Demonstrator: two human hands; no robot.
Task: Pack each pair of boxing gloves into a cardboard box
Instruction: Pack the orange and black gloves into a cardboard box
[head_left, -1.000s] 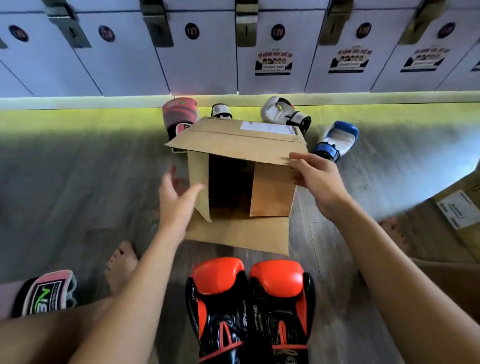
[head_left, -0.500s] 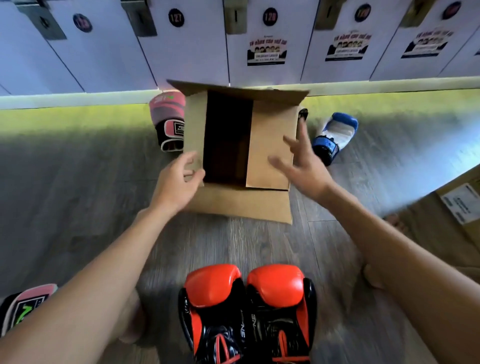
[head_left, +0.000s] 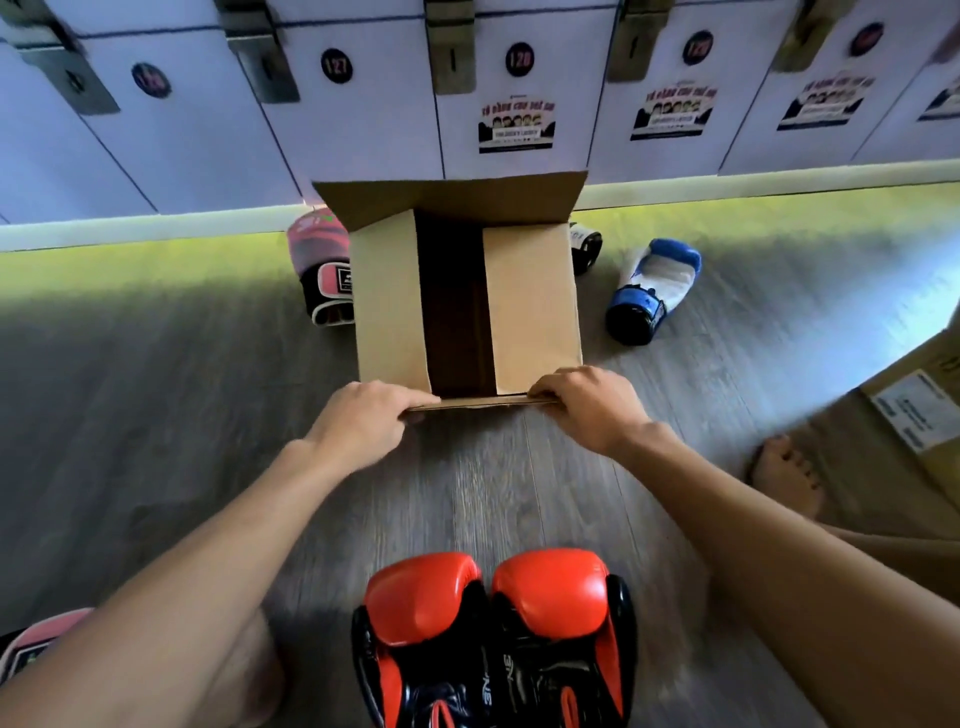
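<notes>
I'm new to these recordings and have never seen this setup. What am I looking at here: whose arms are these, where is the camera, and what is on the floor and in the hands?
There is no machine here. A person works with bare hands, and the single camera sits on their head, looking forward and down. The left hand and right hand each grip the near flap of a cardboard box that stands on the wooden floor. Nearest the person lies a pair of orange-and-black gloves, not yet packed. Beside the box lie a pink glove and a blue-and-white glove. Numbered lockers stand behind.
</notes>
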